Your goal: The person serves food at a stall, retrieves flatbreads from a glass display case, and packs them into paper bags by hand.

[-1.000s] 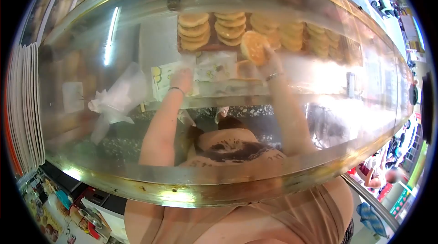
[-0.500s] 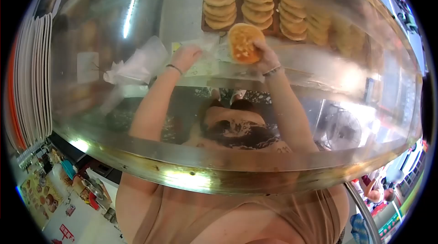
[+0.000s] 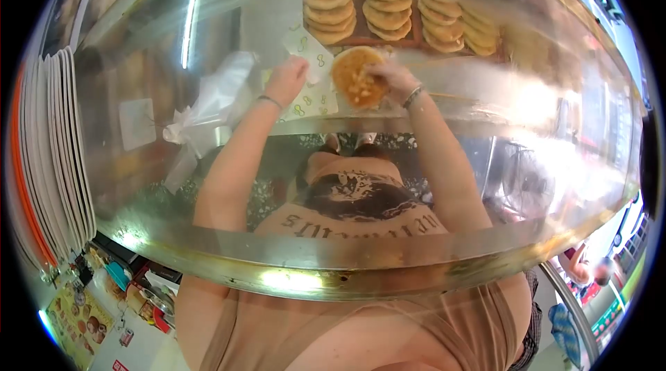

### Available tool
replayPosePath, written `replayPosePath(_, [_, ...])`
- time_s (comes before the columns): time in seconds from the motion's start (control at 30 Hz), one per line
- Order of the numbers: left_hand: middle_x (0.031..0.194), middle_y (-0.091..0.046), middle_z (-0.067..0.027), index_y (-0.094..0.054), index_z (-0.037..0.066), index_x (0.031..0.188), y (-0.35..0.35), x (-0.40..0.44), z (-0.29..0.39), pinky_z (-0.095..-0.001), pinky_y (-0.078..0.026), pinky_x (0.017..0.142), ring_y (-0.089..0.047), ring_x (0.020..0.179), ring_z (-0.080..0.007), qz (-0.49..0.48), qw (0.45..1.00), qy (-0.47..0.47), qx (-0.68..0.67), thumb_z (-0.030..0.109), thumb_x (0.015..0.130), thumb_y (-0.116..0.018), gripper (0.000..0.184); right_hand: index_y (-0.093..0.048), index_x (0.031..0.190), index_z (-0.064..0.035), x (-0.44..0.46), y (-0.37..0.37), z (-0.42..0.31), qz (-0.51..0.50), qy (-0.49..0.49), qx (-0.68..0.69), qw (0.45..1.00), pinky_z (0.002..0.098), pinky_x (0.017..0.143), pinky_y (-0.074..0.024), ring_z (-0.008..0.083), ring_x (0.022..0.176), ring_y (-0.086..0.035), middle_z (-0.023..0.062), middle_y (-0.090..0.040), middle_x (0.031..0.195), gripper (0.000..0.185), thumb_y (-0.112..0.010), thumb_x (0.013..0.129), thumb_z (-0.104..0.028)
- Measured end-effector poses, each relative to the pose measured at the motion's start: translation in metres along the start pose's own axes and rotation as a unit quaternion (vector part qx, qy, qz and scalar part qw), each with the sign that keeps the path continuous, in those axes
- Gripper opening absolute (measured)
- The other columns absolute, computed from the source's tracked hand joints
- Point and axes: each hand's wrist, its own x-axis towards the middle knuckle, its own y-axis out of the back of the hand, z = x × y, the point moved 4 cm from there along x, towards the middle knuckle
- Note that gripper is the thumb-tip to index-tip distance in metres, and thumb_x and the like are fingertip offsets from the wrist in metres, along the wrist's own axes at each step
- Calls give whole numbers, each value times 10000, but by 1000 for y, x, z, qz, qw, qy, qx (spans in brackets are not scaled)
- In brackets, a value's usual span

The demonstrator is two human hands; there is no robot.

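Behind the clear curved panel, my right hand (image 3: 394, 79) grips a round, golden-brown flatbread (image 3: 352, 78) by its right edge. Pale bits dot the bread's face, which is turned up toward me. My left hand (image 3: 288, 81) is closed, with its fingertips pinching the edge of a white paper bag (image 3: 304, 45) printed with small green marks. More of the same printed paper (image 3: 309, 104) lies under and beside that hand. The bread is just right of the paper, and I cannot tell whether they touch.
Stacks of flatbreads (image 3: 387, 13) stand on a brown tray at the back. Crumpled clear plastic bags (image 3: 215, 97) lie left of my arm. The curved transparent panel, with its metal front edge (image 3: 298, 279), arches over both forearms. White boards (image 3: 62, 156) stand at far left.
The bread has moved slightly left and down in my right hand. My left hand has shifted a little right, and a printed paper bag now shows raised at its fingertips.
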Motion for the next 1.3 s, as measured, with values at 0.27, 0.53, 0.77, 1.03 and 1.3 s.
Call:
replayPosePath(0.27, [1138, -501, -206, -536, 19, 1055, -21, 7, 25, -464, -452, 882, -522, 1036, -400, -9, 999, 34, 39, 138, 793, -644, 308, -550, 1180, -43, 32, 49, -24, 33, 110, 64, 991, 344, 887, -501, 173, 1000, -604, 60, -620, 1093, 342, -629, 868, -161])
replayPosePath(0.53, [939, -538, -174, -554, 6, 952, -23, 20, 1, -441, -458, 802, -542, 894, -353, 140, 984, 92, 66, 140, 774, -683, 258, -598, 1120, -3, 20, 44, -100, 402, 296, -234, 834, 342, 846, -471, 222, 938, -591, 122, -635, 1048, 350, -629, 866, -242])
replayPosePath(0.77, [910, -634, -131, -626, -3, 1028, 14, 1, 48, -327, -462, 741, -578, 824, -170, 113, 924, 246, -269, 206, 858, -631, 269, -620, 1127, -22, 0, -101, -29, 140, 274, -291, 906, 315, 761, -504, 207, 888, -648, 106, -672, 996, 330, -646, 854, -206])
replayPosePath(1.03, [983, -634, -67, -571, -37, 1146, 25, -8, 86, -251, -478, 810, -589, 907, -118, 86, 812, 206, -539, 174, 921, -589, 309, -611, 1178, -45, -24, -111, -36, 74, 278, -203, 936, 302, 780, -502, 172, 871, -640, 102, -665, 995, 364, -651, 860, -217])
replayPosePath(1.3, [1012, -637, -67, -587, -30, 1111, 35, -8, 98, -262, -480, 831, -589, 933, -129, 60, 823, 208, -525, 124, 916, -594, 248, -599, 1211, -41, -44, -106, -39, 46, 272, -171, 946, 278, 831, -484, 143, 956, -627, 85, -672, 1065, 373, -637, 854, -144])
